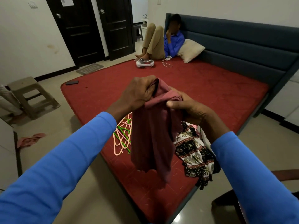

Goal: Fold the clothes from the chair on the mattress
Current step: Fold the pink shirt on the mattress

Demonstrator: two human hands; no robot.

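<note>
sleeves (64,167) blue | left grip (137,92) clenched on maroon cloth (150,143) top edge | right grip (187,109) pinching it, thumb on top | cloth hangs crumpled above red mattress (210,94)

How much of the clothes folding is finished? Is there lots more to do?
Done: nothing folded shows on the red mattress, only pink and green plastic hangers. In hand: the left hand and right hand both grip a maroon cloth garment, which hangs unfolded above the mattress. Left: that garment, plus the crumpled black and red elephant-print garment lying near the mattress corner.
</note>
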